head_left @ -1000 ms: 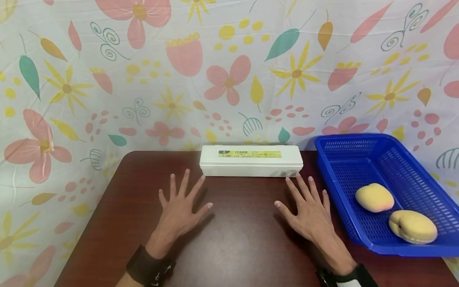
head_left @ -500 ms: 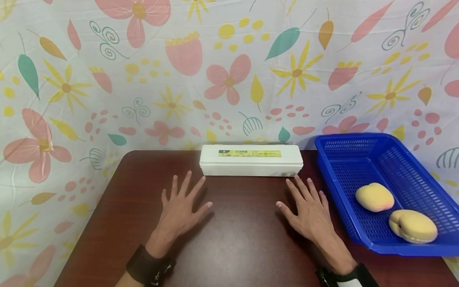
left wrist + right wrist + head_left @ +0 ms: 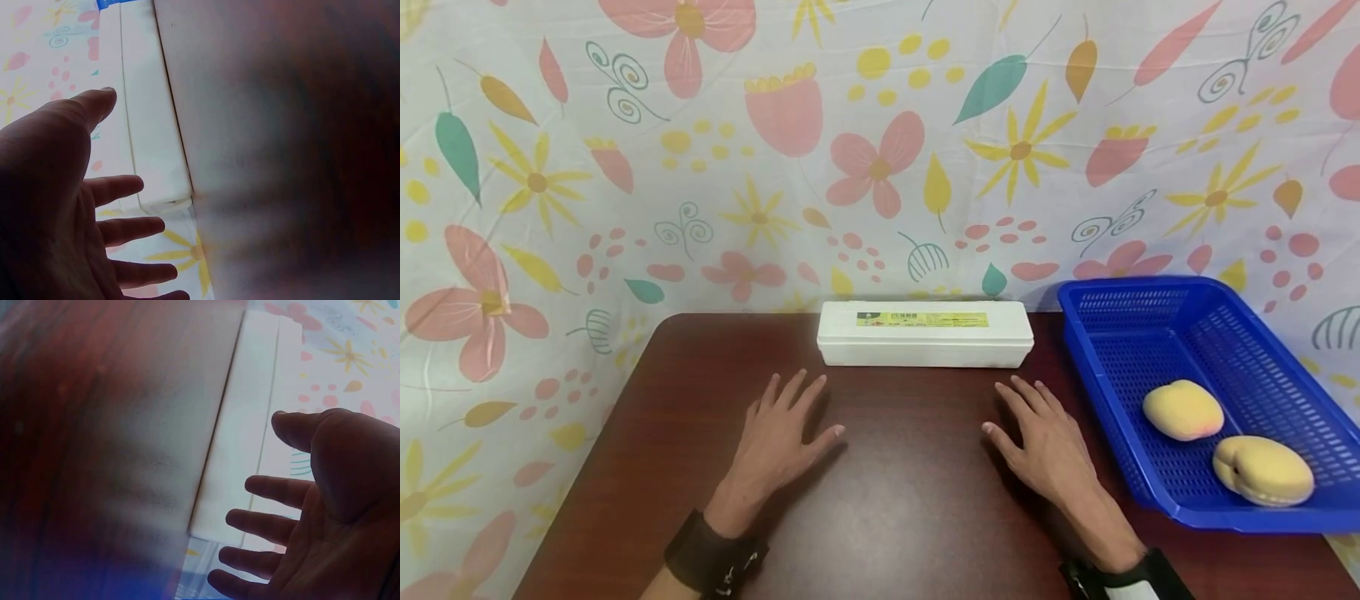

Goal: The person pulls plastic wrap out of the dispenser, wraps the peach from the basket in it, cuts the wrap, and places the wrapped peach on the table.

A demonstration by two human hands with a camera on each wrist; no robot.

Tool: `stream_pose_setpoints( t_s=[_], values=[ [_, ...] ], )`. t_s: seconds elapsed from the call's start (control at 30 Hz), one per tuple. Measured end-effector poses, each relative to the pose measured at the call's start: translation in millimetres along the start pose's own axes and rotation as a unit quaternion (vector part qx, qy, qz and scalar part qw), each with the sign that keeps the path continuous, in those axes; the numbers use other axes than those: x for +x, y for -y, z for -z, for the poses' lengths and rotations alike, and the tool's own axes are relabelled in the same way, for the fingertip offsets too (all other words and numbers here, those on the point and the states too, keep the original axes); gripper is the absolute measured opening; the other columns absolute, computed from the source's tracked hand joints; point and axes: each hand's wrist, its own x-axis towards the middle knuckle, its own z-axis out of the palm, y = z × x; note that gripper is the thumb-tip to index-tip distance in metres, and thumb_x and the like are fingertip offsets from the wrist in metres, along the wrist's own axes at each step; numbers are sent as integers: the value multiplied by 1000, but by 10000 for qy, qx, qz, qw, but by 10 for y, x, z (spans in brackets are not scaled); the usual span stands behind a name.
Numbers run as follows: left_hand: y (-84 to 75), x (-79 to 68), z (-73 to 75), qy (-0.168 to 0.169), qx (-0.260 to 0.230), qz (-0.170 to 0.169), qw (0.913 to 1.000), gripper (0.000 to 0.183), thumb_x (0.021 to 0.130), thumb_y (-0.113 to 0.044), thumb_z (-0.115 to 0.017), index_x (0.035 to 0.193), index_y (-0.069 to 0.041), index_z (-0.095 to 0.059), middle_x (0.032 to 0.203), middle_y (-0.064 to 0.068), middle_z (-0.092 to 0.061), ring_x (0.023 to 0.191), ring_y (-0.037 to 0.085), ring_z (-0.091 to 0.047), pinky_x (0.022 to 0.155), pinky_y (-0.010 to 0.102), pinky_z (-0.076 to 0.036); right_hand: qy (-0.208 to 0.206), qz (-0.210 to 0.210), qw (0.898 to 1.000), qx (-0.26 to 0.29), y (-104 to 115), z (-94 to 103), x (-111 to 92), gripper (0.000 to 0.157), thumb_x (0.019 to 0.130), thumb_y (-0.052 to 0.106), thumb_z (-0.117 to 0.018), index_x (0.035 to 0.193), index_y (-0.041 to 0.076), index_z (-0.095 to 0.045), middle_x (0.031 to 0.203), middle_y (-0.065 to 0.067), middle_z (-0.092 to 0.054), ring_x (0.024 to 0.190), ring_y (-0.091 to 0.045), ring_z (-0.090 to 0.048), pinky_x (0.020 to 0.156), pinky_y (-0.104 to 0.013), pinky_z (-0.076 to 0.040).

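The head view looks forward and down over the surface [image 3: 910, 467], far enough back to take in the left hand [image 3: 778, 442], the right hand [image 3: 1047, 446], the white lidded box [image 3: 925, 335], the blue plastic basket [image 3: 1262, 521] and the floral cloth [image 3: 880, 171] behind. The left wrist view sits close by its palm, facing past thumb and fingers, turned so the box runs steeply up the frame, surface at right. The right wrist view roughly mirrors it, surface at left. All three share the box and cloth.
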Motion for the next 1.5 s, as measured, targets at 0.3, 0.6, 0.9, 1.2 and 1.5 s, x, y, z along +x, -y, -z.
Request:
stream_pose_setpoints(
  t_s=[0.3, 0.6, 0.9, 1.2, 1.5],
  values=[
    [7, 1, -29, -100, -126, -164, 9997, 75, 87, -66, -54, 145, -20, -47, 149, 10, -40, 135, 41, -32, 95, 65, -37, -55, 34, 9999, 107, 2, 1, 4, 59, 87, 38, -69, 134, 4, -57, 138, -21, -49, 128, -46, -38, 97, -64, -36],
    [2, 21, -9, -107, -173, -196, 9996, 71, 89, -63, -54, 144, -17, -49, 148, 11, -42, 134, 39, -34, 96, 61, -38, -149, 81, 9998, 141, -23, 9, 10, 61, 86, 37, -69, 135, 3, -55, 137, -22, -50, 126, -45, -40, 99, -61, -36],
    [-1, 20, 13, -168, -392, -129, 9990, 70, 90, -58, -56, 143, -12, -48, 146, 14, -43, 134, 39, -33, 100, 59, -37, -271, -1, 9995, 135, -67, 37, 0, 64, 86, 36, -70, 137, 2, -52, 139, -22, -48, 126, -44, -40, 101, -60, -34],
    [21, 79, 77, -407, -741, 61, 9964, 71, 92, -53, -57, 144, -5, -46, 145, 14, -44, 133, 34, -37, 105, 52, -35, -180, -416, 9986, 264, -52, 124, 84, 71, 90, 41, -66, 143, -1, -43, 145, -21, -41, 128, -44, -38, 102, -63, -32],
    [-9, 337, 190, -667, -1058, 406, 9913, 72, 92, -54, -55, 146, -7, -42, 145, 10, -44, 130, 26, -42, 101, 47, -41, -619, -788, 9939, 455, -33, 232, 288, 77, 92, 43, -62, 149, 0, -34, 149, -22, -36, 131, -43, -36, 103, -61, -31]
  ],
)
